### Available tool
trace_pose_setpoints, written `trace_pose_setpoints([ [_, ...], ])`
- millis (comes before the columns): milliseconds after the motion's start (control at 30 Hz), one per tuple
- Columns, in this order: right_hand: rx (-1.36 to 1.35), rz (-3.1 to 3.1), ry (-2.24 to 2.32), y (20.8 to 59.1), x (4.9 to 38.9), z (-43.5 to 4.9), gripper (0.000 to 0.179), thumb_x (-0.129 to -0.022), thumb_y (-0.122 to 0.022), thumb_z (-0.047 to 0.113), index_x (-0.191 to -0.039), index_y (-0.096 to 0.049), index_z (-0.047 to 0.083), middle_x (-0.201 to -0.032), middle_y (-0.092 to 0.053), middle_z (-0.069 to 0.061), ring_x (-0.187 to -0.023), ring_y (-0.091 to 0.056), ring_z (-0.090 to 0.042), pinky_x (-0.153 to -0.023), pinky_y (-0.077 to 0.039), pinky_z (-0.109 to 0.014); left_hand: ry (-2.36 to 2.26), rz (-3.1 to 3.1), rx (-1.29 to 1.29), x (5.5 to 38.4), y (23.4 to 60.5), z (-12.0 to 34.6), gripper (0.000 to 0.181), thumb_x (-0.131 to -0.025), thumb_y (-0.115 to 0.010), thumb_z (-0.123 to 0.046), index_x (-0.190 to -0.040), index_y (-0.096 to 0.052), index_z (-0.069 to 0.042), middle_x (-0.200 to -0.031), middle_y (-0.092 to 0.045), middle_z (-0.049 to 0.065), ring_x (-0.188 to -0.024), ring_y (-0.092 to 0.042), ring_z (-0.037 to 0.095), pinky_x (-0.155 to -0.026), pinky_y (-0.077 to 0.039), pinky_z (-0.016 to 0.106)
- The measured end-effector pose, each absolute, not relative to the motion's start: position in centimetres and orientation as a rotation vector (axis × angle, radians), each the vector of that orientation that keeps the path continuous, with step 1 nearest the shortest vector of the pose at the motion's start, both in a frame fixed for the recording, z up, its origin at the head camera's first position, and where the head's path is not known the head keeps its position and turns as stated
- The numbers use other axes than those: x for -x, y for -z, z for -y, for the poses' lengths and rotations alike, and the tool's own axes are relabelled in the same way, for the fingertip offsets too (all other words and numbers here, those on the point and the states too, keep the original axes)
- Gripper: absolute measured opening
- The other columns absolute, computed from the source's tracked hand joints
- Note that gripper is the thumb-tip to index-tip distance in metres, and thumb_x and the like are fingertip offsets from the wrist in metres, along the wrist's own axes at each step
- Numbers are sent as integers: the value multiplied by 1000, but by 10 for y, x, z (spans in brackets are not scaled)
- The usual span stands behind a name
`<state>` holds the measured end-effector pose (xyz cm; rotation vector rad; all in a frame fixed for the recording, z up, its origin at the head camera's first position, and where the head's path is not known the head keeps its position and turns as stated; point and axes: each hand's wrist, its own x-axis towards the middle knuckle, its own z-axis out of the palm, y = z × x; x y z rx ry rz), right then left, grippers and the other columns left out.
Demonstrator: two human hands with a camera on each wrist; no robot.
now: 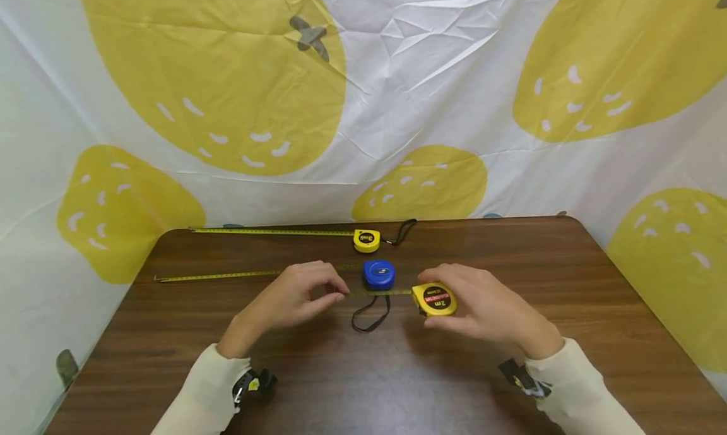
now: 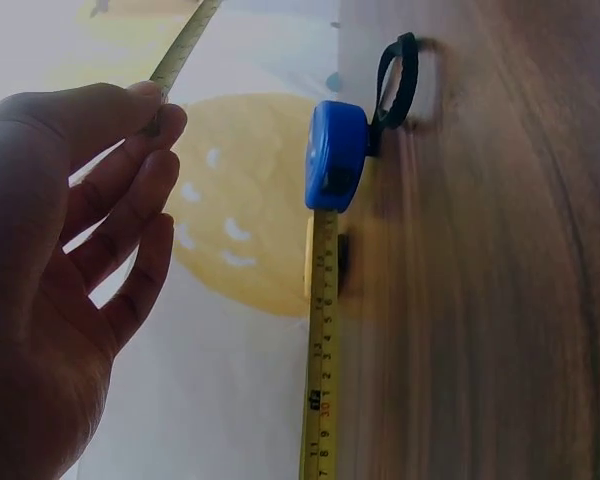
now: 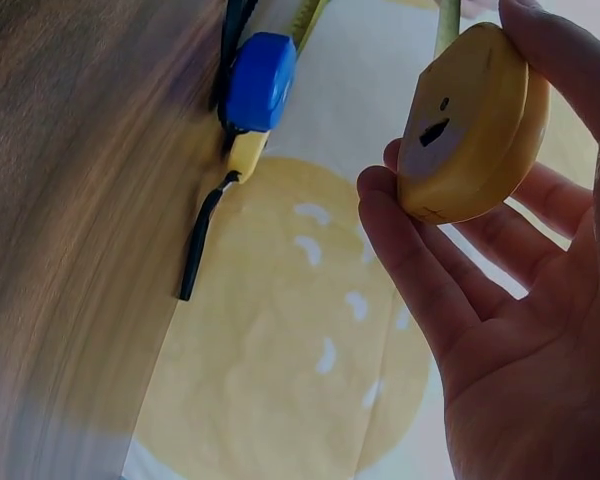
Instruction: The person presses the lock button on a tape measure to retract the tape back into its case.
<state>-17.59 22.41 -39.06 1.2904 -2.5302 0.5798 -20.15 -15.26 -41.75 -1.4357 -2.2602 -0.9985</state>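
My right hand (image 1: 483,299) grips a yellow tape measure (image 1: 436,298) marked 2m, its fingers and thumb around the case, above the table. A short stretch of its blade (image 1: 392,292) runs leftward to my left hand (image 1: 303,290). Thumb and index finger of that hand pinch the blade's end, as the left wrist view shows at the blade tip (image 2: 160,110). Just beyond the blade lies a blue tape measure (image 1: 378,274) with its own blade (image 1: 216,276) drawn out to the left and a black wrist strap (image 1: 372,315) toward me.
Farther back, a second yellow tape measure (image 1: 366,240) lies with its blade (image 1: 272,232) extended left and a black strap (image 1: 404,232) at its right. The brown wooden table (image 1: 568,283) ends against a white cloth (image 1: 375,107) printed with yellow fruit.
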Motion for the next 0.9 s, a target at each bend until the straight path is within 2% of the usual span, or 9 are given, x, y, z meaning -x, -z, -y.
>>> trace_pose_setpoints([
  [300, -1327, 2504, -560, 394, 172, -217, 65, -91, -92, 43, -139, -66, 9, -126, -72, 2, -111, -69, -14, -91, -60, -42, 1002, 2256, 1463, 199, 420, 144, 13, -97, -81, 0, -106, -79, -11, -98, -72, -6, -91, -69, 10, -81, -60, 32],
  [433, -1344, 2493, -556, 394, 170, -214, 65, -95, -87, 50, -139, -67, 7, -126, -72, 2, -112, -69, -14, -91, -61, -42, 986, 2261, 1477, 197, 420, 140, 11, -98, -82, -3, -106, -79, -11, -98, -72, -6, -91, -69, 11, -82, -59, 31],
  [533, -1359, 2486, -563, 395, 168, -210, 64, -98, -81, 55, -139, -66, 8, -124, -71, 3, -108, -68, -12, -89, -61, -40, 972, 2267, 1487, 196, 420, 138, 11, -98, -81, -3, -106, -79, -11, -99, -72, -7, -92, -68, 9, -83, -57, 29],
  [900, -1405, 2473, -558, 397, 163, -201, 63, -101, -77, 59, -139, -66, 10, -119, -70, 5, -102, -65, -8, -86, -59, -37, 972, 2285, 1512, 194, 422, 131, 10, -99, -82, -7, -106, -79, -13, -101, -73, -9, -94, -67, 8, -84, -56, 28],
])
